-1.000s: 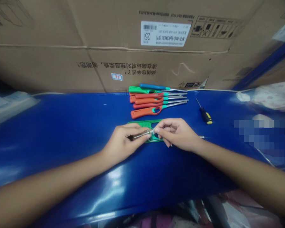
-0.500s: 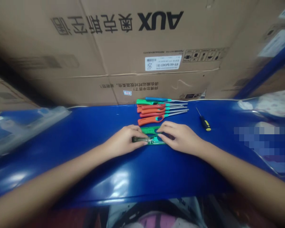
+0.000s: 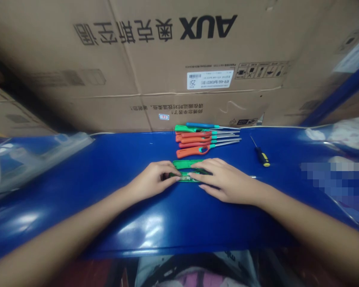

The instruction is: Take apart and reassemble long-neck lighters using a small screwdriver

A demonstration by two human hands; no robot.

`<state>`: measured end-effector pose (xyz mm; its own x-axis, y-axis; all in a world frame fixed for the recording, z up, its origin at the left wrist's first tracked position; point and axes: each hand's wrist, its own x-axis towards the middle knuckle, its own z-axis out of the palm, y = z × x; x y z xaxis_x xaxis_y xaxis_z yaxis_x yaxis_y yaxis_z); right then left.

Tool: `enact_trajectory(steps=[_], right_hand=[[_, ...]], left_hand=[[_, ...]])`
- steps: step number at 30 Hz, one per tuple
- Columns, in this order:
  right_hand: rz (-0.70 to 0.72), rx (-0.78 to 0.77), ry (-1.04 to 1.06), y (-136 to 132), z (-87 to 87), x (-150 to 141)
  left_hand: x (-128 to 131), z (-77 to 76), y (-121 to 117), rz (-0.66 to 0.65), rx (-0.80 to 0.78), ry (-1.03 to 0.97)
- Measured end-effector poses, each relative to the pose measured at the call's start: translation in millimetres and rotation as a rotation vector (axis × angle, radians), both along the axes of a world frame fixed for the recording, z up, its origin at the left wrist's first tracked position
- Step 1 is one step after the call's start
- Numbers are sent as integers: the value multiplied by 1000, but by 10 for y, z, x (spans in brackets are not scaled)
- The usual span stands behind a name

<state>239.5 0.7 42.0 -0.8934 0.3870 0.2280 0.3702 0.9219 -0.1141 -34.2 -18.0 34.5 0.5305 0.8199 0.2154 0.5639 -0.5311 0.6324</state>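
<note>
An opened green lighter, of the long-nosed kind, lies in two parts on the blue tabletop. Its upper shell half (image 3: pixel 184 164) is empty-looking and sits just beyond the lower half (image 3: pixel 184 180), which has a clear fuel tank and small parts in it. My left hand (image 3: pixel 155 178) pinches the tank at the left end of the lower half, thumb nearest me. Over the right part spreads my right hand (image 3: pixel 224 179), fingers stretched out, fingertips touching the lower half and thumb apart from it. The hand hides most of the lighter's right end.
Several long lighters (image 3: pixel 194 151), orange, green and blue, lie in a row behind my hands. A black-and-yellow screwdriver (image 3: pixel 261 156) lies to the right. Clear plastic bags (image 3: pixel 62 153) are at the left. A large cardboard box (image 3: pixel 155 79) stands along the back edge.
The fuel tank in my left hand has come down into the lower shell half. My right hand has moved left over the lighter and its fingers have spread. The view has shifted slightly.
</note>
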Motion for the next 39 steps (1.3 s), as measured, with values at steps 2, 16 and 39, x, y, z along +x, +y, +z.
enact_trajectory(steps=[2,16,39], right_hand=[[25,-17,-43,-24,-1,-8],[6,-73,-102,11,-54,-7],[-126,70,3,64,-55,2]], left_hand=[[-7,-21,16,21,-14,-10],[-104,-137,103,34,-47,-97],[-24,-112,-18,-93,367,114]])
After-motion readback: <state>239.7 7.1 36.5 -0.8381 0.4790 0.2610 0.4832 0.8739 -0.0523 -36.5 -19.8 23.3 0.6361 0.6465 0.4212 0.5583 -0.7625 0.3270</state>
